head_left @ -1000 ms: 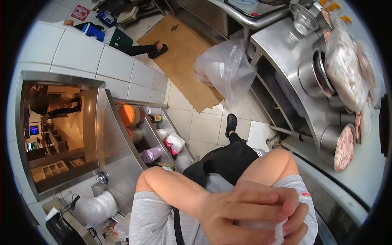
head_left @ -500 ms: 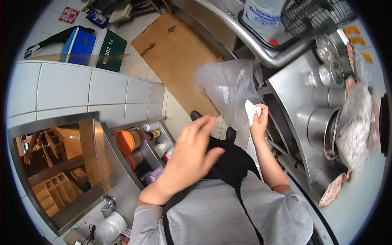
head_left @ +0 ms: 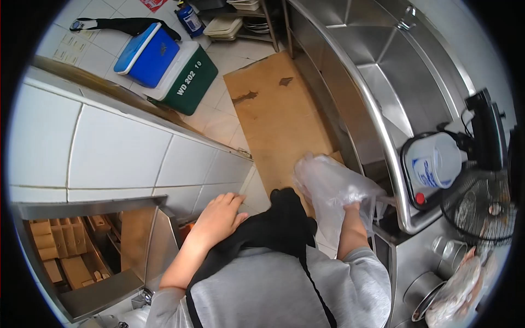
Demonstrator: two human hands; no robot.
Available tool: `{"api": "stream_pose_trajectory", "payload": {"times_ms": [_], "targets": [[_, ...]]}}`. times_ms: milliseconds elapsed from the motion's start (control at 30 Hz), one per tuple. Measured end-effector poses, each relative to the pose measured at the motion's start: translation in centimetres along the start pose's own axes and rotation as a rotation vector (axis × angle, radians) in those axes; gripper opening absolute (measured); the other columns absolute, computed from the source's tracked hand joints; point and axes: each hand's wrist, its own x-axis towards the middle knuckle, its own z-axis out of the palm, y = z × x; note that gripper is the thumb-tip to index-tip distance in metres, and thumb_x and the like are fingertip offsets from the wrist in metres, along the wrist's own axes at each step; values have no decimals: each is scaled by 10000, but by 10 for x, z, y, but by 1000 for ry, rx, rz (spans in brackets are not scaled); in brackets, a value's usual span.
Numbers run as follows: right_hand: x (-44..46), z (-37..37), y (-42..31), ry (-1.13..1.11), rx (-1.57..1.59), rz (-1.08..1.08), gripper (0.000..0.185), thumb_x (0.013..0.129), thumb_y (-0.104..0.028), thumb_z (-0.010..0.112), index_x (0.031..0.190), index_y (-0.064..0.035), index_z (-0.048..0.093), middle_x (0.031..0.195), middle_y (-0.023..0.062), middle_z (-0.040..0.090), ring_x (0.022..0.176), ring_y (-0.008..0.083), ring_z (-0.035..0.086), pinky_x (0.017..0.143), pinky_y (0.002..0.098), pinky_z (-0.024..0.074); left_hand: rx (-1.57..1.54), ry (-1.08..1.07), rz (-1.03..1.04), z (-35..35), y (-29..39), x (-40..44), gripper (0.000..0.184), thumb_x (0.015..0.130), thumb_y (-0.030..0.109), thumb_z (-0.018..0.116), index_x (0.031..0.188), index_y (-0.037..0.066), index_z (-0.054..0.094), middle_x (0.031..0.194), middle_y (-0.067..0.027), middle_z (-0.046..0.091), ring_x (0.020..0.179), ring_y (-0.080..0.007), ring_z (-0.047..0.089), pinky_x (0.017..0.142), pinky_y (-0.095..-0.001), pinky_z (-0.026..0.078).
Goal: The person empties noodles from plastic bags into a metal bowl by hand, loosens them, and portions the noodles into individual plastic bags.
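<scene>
My left hand (head_left: 219, 216) hovers near the black apron (head_left: 257, 221), palm down, its fingers stretched out and the thumb apart. It is open, and I see nothing in it. My right hand (head_left: 351, 207) reaches down into or behind the upper part of a clear plastic bag (head_left: 333, 188) hanging beside the metal counter. The film covers the fingers, so their grip cannot be made out. No white tissue shows in this view.
Flat cardboard (head_left: 281, 117) covers the floor ahead. Along the right run a steel sink (head_left: 377, 93), a plastic tub (head_left: 435, 158), a fan (head_left: 481, 205) and bagged meat (head_left: 454, 295). To the left are a tiled half-wall (head_left: 115, 145) and a green cooler (head_left: 188, 82).
My right hand, which held a white tissue, has gone down to the plastic bag, and the tissue is out of sight. My left hand has moved left and lower. The view has shifted.
</scene>
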Motion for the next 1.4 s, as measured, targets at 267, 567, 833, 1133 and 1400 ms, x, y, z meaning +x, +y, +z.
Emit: {"api": "stream_pose_trajectory", "payload": {"times_ms": [267, 567, 833, 1133, 1400], "targets": [[-47, 32, -18, 115, -593, -122, 199, 785, -89, 598, 968, -21, 563, 835, 137, 606, 686, 303, 587, 630, 406, 487, -119, 5, 271, -100, -23, 151, 408, 857, 259, 566, 1175, 8, 514, 1068, -156, 556, 1013, -321, 526, 857, -410, 429], [-76, 186, -37, 51, -1311, -269, 203, 786, -119, 604, 954, -9, 576, 817, 158, 610, 699, 328, 586, 652, 409, 485, -99, 12, 449, -207, -88, 374, 470, 884, 333, 514, 1213, -2, 491, 1099, -183, 533, 1046, -327, 512, 901, -384, 411], [-125, 402, -45, -338, -1663, -461, 215, 787, -146, 610, 942, 1, 587, 801, 176, 614, 711, 350, 586, 671, 412, 483, -231, 52, 172, -248, -215, 519, 506, 860, 360, 550, 1202, -10, 500, 1105, -200, 554, 1032, -322, 541, 897, -368, 425], [-282, 666, -86, -774, -1859, -908, 236, 788, -176, 617, 928, 13, 599, 784, 196, 618, 724, 375, 585, 693, 415, 480, -428, 260, 259, -422, -346, 683, 478, 881, 336, 559, 1214, -1, 497, 1183, -148, 551, 1069, -244, 546, 907, -336, 422], [-487, 995, -162, -973, -1309, -2109, 372, 769, -85, 629, 1132, -38, 557, 1168, 172, 512, 1042, 352, 526, 853, 407, 446, -414, 43, 442, -491, -373, 874, 441, 889, 312, 567, 1217, 23, 504, 1197, -134, 536, 1134, -238, 500, 940, -351, 402]]}}
